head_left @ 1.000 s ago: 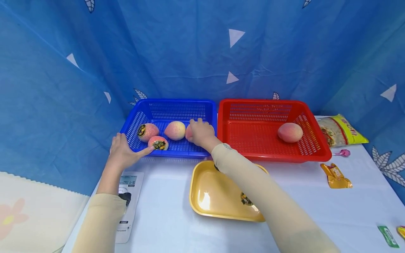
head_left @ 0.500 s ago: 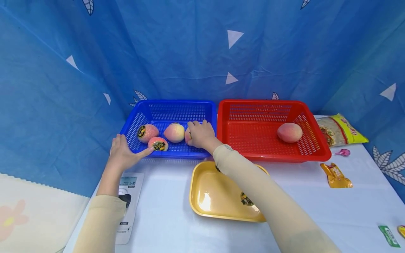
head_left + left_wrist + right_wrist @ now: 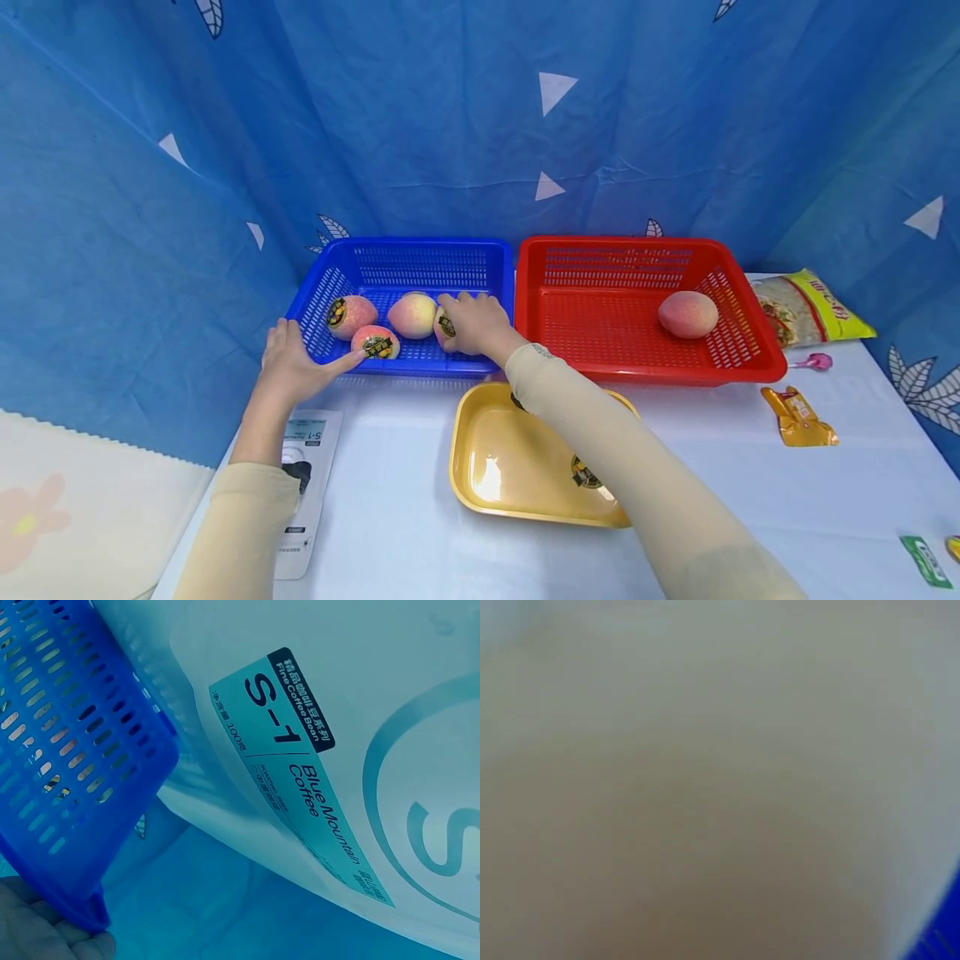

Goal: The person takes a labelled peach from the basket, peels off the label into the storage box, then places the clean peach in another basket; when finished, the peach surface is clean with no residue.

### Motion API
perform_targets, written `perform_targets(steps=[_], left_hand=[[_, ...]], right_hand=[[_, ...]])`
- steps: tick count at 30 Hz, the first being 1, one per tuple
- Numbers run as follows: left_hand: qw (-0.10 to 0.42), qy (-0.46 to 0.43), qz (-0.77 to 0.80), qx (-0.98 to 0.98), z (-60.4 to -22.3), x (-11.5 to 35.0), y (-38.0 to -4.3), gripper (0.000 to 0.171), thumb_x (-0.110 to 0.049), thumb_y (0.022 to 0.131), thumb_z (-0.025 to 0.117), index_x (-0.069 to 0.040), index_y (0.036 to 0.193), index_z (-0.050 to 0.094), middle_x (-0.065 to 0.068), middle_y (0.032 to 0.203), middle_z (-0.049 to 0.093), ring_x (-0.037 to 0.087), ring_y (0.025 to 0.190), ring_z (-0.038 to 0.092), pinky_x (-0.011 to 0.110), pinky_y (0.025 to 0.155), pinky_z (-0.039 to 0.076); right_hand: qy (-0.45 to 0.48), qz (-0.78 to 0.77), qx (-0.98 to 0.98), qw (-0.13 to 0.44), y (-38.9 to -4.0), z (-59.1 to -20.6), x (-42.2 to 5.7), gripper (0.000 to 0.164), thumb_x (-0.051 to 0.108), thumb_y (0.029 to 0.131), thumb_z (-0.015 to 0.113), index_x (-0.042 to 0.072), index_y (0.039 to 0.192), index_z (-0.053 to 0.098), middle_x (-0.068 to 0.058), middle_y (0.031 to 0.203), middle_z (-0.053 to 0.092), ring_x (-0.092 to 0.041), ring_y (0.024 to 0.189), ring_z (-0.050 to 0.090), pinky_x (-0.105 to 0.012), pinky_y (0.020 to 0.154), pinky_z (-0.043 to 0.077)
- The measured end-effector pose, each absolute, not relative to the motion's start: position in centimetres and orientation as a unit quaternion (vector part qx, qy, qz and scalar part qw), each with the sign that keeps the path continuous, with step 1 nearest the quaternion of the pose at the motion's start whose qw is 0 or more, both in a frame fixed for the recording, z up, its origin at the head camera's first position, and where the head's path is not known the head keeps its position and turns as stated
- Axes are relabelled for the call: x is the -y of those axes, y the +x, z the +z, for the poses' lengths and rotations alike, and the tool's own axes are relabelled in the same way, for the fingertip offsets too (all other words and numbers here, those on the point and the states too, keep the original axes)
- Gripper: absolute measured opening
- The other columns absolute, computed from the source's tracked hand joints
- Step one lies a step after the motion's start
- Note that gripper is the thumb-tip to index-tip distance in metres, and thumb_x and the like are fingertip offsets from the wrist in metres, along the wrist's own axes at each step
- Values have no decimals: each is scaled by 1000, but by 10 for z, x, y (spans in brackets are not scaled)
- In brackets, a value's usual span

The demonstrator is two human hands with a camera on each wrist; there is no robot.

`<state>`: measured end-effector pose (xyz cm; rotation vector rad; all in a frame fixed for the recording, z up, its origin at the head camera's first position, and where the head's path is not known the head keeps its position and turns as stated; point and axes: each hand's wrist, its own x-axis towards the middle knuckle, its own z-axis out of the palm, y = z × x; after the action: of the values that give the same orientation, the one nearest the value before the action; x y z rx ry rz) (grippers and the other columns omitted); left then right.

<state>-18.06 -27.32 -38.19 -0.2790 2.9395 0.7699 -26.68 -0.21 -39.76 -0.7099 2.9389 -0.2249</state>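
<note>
The stickered peach [image 3: 443, 328] lies inside the blue basket [image 3: 435, 366], showing at the left side of the right hand [image 3: 480, 323], which grasps it and hides its long axis. The left hand [image 3: 288, 364], farther off, holds the basket's near left corner; the red basket [image 3: 622, 374] stands beside.

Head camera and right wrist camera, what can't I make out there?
Head view: most of the rightmost peach in the blue basket, behind the right hand.
Head view: part of the yellow tray, behind the right sleeve.
Head view: the rest of the yellow item, cut by the right edge.
Right wrist view: nearly everything, lost in blur.
</note>
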Motion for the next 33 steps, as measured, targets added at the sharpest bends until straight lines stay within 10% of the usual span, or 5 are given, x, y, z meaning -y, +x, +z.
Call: perform_targets(steps=[16, 33], left_hand=[[48, -92, 247, -963, -381, 273, -180, 138, -77, 75, 65, 7, 154, -10, 33, 161, -12, 56, 148, -8, 79, 109, 13], [60, -93, 247, -963, -379, 272, -179, 137, -77, 76, 64, 8, 154, -11, 33, 160, -16, 56, 147, -11, 80, 107, 13]], right_hand=[[-270, -111, -951, 106, -268, -395, -1, 54, 47, 86, 71, 29, 133, 52, -3, 116, 63, -22, 105, 59, -43, 86, 55], [-355, -227, -904, 65, -258, -371, -24, 69, 42, 82, 74, 24, 144, 50, 4, 133, 61, -18, 123, 50, -41, 107, 41]])
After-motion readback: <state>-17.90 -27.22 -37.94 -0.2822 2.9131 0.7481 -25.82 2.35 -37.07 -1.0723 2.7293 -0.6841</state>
